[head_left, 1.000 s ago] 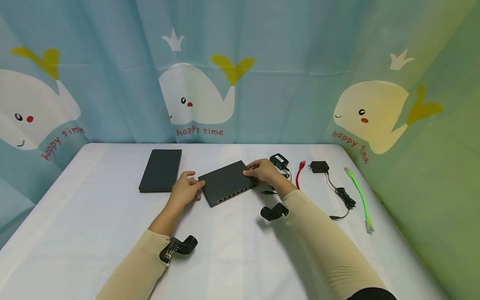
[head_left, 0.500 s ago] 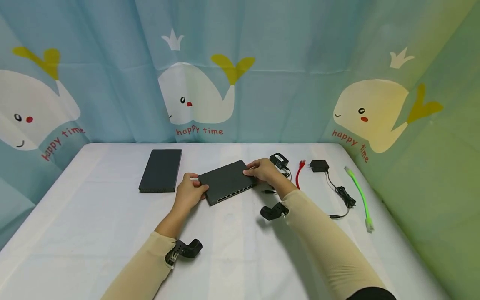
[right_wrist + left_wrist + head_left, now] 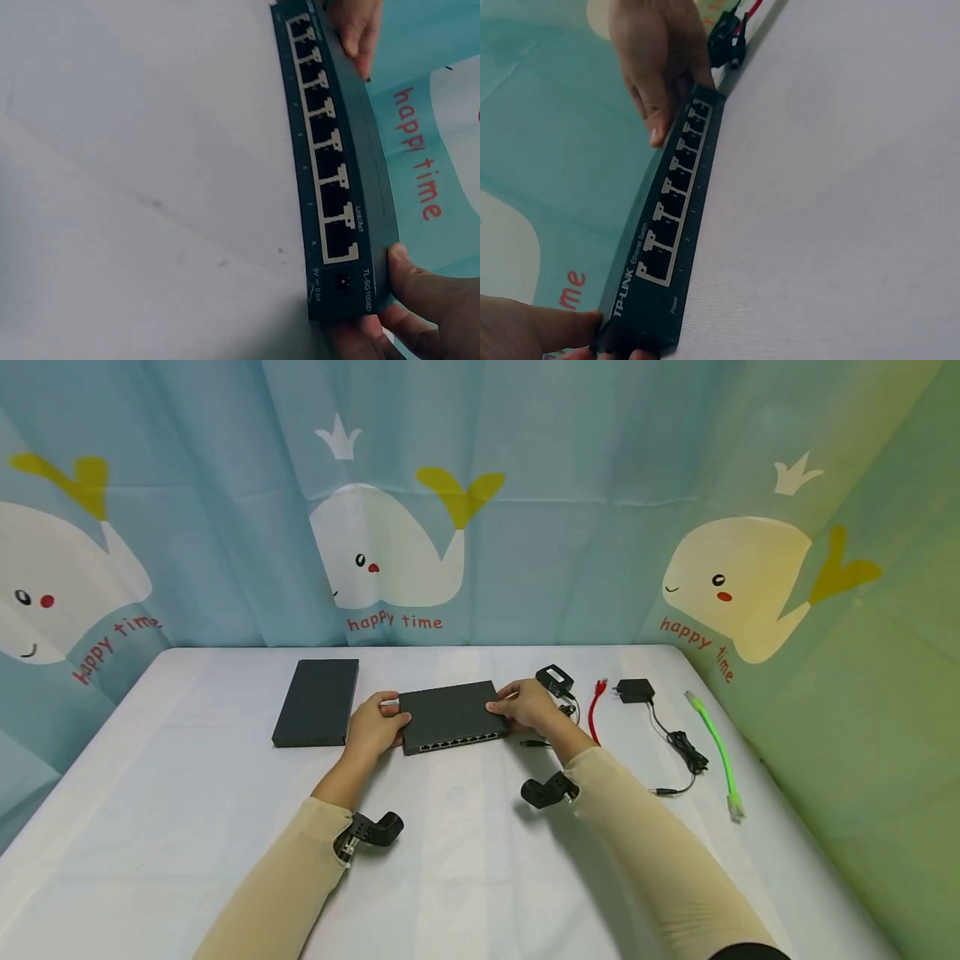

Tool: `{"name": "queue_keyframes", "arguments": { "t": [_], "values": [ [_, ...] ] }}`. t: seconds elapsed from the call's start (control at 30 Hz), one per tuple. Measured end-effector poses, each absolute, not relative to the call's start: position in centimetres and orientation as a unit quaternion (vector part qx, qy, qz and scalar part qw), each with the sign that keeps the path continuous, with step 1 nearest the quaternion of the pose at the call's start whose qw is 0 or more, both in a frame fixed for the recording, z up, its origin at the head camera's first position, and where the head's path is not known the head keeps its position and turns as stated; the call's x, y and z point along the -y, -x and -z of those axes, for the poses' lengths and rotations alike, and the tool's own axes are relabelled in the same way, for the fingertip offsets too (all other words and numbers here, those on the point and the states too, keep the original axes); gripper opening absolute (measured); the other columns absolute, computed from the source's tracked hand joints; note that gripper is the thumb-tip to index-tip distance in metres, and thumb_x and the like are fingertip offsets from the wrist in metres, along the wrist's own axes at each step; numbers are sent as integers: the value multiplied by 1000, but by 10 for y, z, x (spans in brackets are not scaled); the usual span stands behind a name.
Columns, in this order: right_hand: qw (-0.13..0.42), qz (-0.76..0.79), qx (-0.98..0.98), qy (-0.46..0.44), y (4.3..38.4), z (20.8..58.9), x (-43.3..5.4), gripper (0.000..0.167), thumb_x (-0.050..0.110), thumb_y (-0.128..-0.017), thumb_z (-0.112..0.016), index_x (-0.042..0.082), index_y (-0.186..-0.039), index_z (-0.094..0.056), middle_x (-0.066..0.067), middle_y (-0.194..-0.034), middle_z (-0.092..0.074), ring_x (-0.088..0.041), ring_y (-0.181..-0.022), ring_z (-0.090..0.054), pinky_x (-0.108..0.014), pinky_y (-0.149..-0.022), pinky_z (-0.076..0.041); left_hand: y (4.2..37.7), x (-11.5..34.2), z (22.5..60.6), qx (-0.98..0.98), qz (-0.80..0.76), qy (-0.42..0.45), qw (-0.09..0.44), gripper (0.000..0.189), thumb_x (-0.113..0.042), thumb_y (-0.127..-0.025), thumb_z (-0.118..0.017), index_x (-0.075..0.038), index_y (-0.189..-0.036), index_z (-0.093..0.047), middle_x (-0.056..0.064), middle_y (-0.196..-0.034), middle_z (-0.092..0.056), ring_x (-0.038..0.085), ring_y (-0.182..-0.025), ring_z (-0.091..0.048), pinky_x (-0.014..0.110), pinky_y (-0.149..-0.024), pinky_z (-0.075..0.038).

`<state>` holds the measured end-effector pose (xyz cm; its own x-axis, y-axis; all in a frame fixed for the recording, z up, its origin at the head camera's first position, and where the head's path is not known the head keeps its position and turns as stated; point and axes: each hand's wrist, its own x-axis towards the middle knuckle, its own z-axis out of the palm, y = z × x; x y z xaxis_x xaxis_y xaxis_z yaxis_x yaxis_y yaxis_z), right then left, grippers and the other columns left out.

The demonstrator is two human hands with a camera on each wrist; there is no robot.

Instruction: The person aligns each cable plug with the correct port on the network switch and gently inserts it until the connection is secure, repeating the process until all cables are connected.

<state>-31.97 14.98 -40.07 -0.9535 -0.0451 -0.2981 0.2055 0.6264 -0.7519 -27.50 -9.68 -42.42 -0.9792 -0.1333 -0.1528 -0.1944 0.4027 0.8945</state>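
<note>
Between both hands is a black TP-LINK Ethernet switch (image 3: 452,714), its row of ports (image 3: 676,191) turned toward the person. My left hand (image 3: 372,727) grips its left end, thumb on top and fingers beneath. At the opposite end my right hand (image 3: 527,704) pinches the right side, its thumb (image 3: 420,289) on the upper face. A round power socket (image 3: 343,283) shows beside the ports in the right wrist view. To the left lies a second flat black box (image 3: 317,702), close to the left hand but held by neither.
Behind the right hand lie a black power adapter (image 3: 554,680) and a red network cable (image 3: 596,710). Farther right are another adapter (image 3: 636,691) with a bundled cord (image 3: 686,750) and a green network cable (image 3: 717,747). A curtain (image 3: 570,568) hangs behind the white table (image 3: 450,860).
The switch has turned so that its port side faces more squarely to the front. The left hand has taken hold of its left end and moved slightly up with it.
</note>
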Motion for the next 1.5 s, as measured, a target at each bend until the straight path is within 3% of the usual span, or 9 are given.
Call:
{"name": "queue_keyframes", "arguments": {
  "t": [0.2, 0.4, 0.93, 1.1, 1.33, 1.5],
  "values": [
    [125, 432, -891, -51, 313, 400, -147, 40, 21, -90, -74, -1, -122, -63, -19, -113, -67, -18, -77, -65, -27, -62, -58, 284, 98, 423, -845, -526, 94, 31, 48, -13, -96, -64, -10, -142, -52, 13, -121, -61, 16, -83, -60, 19, -56, -54],
    [125, 439, -887, -70, 308, 401, -146, 41, 21, -90, -74, -2, -121, -62, -20, -112, -66, -16, -69, -64, -26, -57, -56, 292, 99, 422, -849, -520, 85, 38, 45, -15, -97, -64, -12, -141, -55, 16, -127, -62, 16, -83, -61, 17, -57, -54],
    [118, 436, -889, -73, 307, 401, -146, 40, 18, -89, -75, -4, -119, -62, -19, -108, -65, -18, -70, -67, -26, -56, -58, 290, 105, 418, -850, -517, 63, 74, 47, -17, -97, -64, -9, -142, -53, 20, -123, -62, 4, -56, -54, 17, -52, -53],
    [134, 434, -888, -73, 313, 398, -150, 42, 20, -89, -75, -4, -121, -61, -19, -106, -66, -22, -76, -72, -29, -61, -60, 298, 106, 418, -839, -533, 74, 85, 47, -18, -96, -67, -12, -141, -55, 19, -126, -62, 5, -63, -60, 17, -55, -55],
    [144, 436, -886, -70, 321, 395, -153, 44, 19, -91, -73, -4, -125, -59, -23, -110, -66, -24, -78, -73, -31, -67, -61, 309, 107, 416, -825, -548, 80, 113, 49, -19, -96, -67, -14, -143, -54, 15, -133, -59, 17, -92, -66, 18, -60, -57],
    [136, 416, -897, -62, 325, 395, -153, 46, 22, -91, -73, -4, -127, -60, -24, -112, -66, -24, -77, -74, -32, -69, -61, 314, 105, 416, -815, -561, 87, 117, 49, -19, -96, -67, -14, -143, -54, 16, -132, -61, 18, -92, -67, 18, -61, -58]
  ]
}}
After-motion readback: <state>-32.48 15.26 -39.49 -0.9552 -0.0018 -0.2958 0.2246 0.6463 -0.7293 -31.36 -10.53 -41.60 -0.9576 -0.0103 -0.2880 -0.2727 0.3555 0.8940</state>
